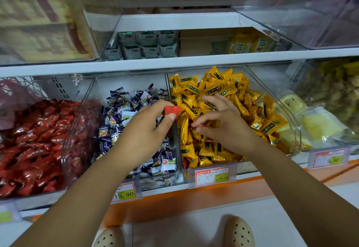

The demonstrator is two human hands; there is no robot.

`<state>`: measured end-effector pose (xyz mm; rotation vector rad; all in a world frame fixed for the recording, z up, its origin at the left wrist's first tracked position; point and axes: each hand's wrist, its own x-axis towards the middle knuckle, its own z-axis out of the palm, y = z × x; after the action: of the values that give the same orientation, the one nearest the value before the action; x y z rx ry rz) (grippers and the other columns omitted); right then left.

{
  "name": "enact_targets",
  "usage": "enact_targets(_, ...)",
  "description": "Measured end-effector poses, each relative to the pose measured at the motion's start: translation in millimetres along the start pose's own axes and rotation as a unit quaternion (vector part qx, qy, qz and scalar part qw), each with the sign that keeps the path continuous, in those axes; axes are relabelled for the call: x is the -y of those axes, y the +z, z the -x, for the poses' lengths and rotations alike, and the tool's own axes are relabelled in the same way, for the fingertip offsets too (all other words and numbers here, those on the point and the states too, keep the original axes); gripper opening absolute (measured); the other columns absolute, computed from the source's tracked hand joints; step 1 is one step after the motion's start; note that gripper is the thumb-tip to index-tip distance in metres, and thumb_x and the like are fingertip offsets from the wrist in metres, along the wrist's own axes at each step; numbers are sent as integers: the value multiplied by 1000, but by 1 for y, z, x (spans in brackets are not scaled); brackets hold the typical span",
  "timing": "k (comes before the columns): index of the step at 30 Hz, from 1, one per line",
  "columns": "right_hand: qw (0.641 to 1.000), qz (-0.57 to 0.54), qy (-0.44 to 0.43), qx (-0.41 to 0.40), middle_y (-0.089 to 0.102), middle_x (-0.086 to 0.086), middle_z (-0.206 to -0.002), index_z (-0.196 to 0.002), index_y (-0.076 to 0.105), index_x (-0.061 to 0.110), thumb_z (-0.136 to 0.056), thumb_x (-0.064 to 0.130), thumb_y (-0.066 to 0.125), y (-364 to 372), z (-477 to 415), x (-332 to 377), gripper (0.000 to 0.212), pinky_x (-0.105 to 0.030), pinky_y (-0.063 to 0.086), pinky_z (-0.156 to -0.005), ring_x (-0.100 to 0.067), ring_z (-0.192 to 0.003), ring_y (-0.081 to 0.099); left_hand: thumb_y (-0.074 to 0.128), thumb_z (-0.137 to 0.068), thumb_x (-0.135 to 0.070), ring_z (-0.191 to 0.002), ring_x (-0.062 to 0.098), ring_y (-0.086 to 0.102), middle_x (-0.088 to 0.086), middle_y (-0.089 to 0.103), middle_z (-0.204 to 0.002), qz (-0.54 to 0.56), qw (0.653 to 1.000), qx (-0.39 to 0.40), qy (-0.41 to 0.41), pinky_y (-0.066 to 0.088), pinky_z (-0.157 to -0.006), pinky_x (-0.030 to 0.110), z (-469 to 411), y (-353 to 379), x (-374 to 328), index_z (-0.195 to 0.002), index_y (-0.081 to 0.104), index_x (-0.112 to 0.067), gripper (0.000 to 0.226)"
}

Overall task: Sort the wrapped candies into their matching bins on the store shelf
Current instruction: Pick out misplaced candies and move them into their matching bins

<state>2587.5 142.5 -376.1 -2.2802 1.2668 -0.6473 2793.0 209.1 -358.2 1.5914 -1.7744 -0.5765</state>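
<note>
Three clear bins stand side by side on the shelf: red candies [33, 140] on the left, blue-and-white candies [124, 114] in the middle, yellow candies [217, 91] on the right. My left hand [149, 130] pinches a red wrapped candy [172, 110] between thumb and fingers, above the divider between the middle and yellow bins. My right hand [223, 122] reaches into the yellow bin, its thumb and forefinger pinching a small red-orange candy [200, 127] among the yellow ones. More red pieces lie low in the yellow pile [185, 162].
A fourth clear bin [303, 122] with pale yellow packs stands on the right. Price tags [212, 176] hang on the orange shelf edge. An upper shelf [174, 63] with more bins overhangs. My feet in perforated shoes [239, 231] are on the floor below.
</note>
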Motion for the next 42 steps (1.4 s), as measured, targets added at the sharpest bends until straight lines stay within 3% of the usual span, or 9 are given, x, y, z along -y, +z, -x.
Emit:
enact_targets(3, 995, -84, 10, -52, 58, 16, -113, -89, 70, 46, -84, 30, 70, -6, -1, 6, 17, -13, 21, -101, -5, -120, 34, 43, -100, -32, -78, 8, 58, -11, 65, -101, 24, 999, -24, 1, 44, -64, 22, -1, 0, -6, -104, 58, -33, 16)
enact_targets(6, 988, -136, 26, -63, 63, 17, -96, -92, 70, 42, -84, 26, 70, -7, -2, 14, 18, -11, 33, -92, 1, -104, 47, 39, -101, -24, -47, 8, 43, -7, 64, -89, 55, 998, -13, -7, 35, -48, 22, -2, 3, -10, -105, 53, -28, 15)
enact_targets(12, 951, -307, 27, -35, 73, 0, -82, -93, 56, 16, -82, 10, 73, -10, -3, 42, 21, -27, 57, -74, -15, -77, 68, 56, -91, -42, -59, 0, 49, -7, 55, -79, 43, 998, 37, -11, 37, -51, 14, -4, 9, -14, -107, 51, -31, 19)
enact_targets(16, 954, -295, 60, -2, 73, -3, -87, -104, 55, 16, -94, 9, 57, -14, -5, 36, 12, -28, 58, -70, -16, -75, 71, 58, -92, -35, -54, 2, 45, -2, 54, -72, 37, 999, -31, -19, 35, -48, 15, -7, 5, -12, -94, 52, -26, 11)
enact_targets(19, 997, -44, 54, 39, 70, 9, -97, -101, 64, 26, -97, 15, 51, -10, -4, 18, 17, -34, 56, -75, -12, -82, 67, 53, -95, -35, -52, 2, 44, 1, 52, -73, 43, 998, -30, -29, 34, -49, 17, -4, 0, -8, -92, 49, -32, 6)
enact_targets(25, 963, 249, -16, 98, 32, 6, -151, -137, 50, 27, -101, 30, 41, 14, -16, 3, 37, -26, 22, -106, -17, -134, 20, 51, -96, -31, -61, 1, 51, -10, 52, -75, 67, 997, -27, -31, 37, -50, 13, 0, -5, -2, -95, 48, -42, 12)
enact_targets(29, 962, 270, 14, 49, 32, 2, -137, -140, 43, 36, -88, 47, 54, 28, -21, 3, 55, -35, 29, -101, -20, -124, 30, 51, -95, -34, -70, 1, 56, -11, 59, -83, 66, 997, -21, -35, 40, -54, 11, 2, -7, 1, -97, 49, -42, 9)
enact_targets(34, 982, 181, 34, -50, 46, 2, -115, -113, 68, 31, -85, 37, 65, 35, -27, 4, 29, -35, 36, -95, -19, -115, 41, 50, -95, -38, -73, 3, 57, -10, 57, -88, 60, 997, -26, -47, 38, -55, 11, 2, -9, 0, -98, 49, -44, 8)
enact_targets(42, 999, -13, 40, 4, 49, 24, -86, -109, 69, 24, -92, 36, 59, -17, -8, 8, 23, -23, 35, -79, -5, -96, 45, 50, -97, -21, -61, -2, 61, -5, 70, -80, 133, 988, -38, -62, 44, -53, 15, -3, -8, -8, -101, 51, -25, 6)
